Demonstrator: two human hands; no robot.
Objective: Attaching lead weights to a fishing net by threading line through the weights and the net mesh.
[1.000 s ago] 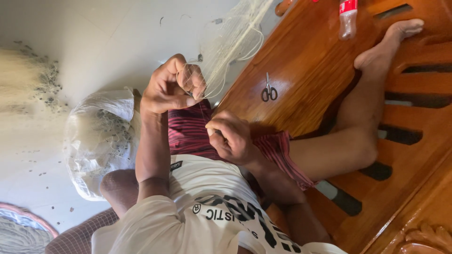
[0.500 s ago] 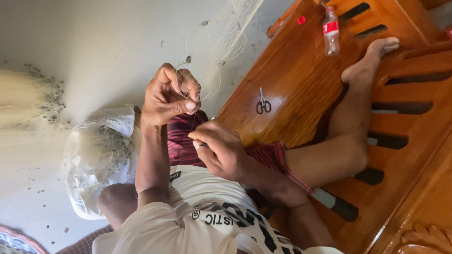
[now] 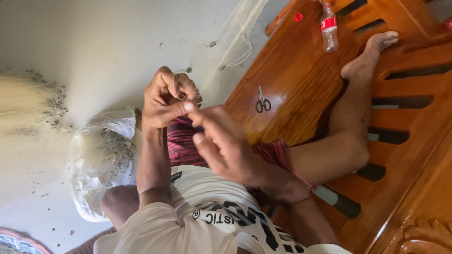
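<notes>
Hands — left hand (image 3: 165,101), right hand (image 3: 226,143) — pinching fine netting (image 3: 181,84) together.

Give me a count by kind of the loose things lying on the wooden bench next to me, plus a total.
Scissors: 1
Plastic bottle: 1
Red bottle cap: 1
Total: 3

Glossy reddish-brown wooden bench (image 3: 301,70). Shorts (image 3: 181,143) striped maroon and dark red. White shirt (image 3: 202,221) with black lettering. At one o'clock, a clear bottle (image 3: 328,30) with a red label; beside it a red cap (image 3: 298,17). Scissors (image 3: 262,100): black handles. Pale, translucent netting (image 3: 101,160).
</notes>
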